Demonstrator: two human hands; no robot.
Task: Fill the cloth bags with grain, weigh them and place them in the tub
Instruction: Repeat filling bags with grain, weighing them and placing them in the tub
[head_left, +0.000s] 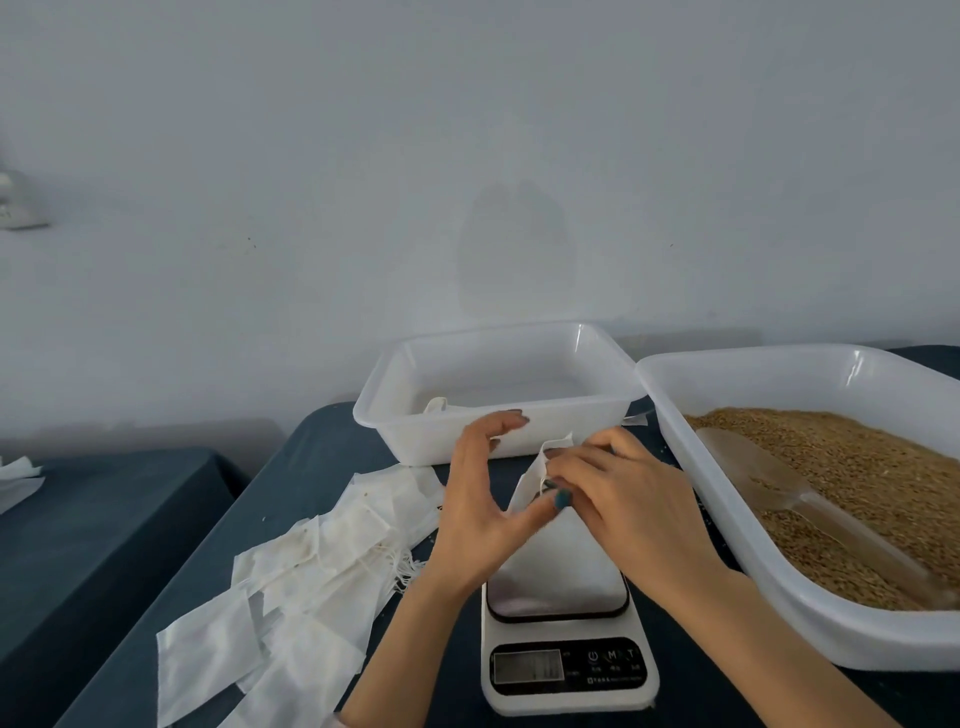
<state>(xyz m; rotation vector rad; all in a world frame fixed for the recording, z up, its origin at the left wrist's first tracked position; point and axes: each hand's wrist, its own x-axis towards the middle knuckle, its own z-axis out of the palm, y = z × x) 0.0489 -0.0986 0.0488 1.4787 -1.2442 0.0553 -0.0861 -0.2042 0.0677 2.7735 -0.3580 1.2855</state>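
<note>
The cloth bag (530, 480) is standing at the far edge of the scale (569, 667). The right hand (613, 499) is pinching its neck while the left hand (483, 488) is bracing it with the thumb, fingers spread loose. They're closing and weighing it, I'd say (display unreadable). Next it needs lifting by the neck into the tub (405, 436) just behind.

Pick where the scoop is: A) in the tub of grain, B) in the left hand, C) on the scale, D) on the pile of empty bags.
A: the scoop lies on the grain inside the right-hand tub, its handle toward the near side.
</note>
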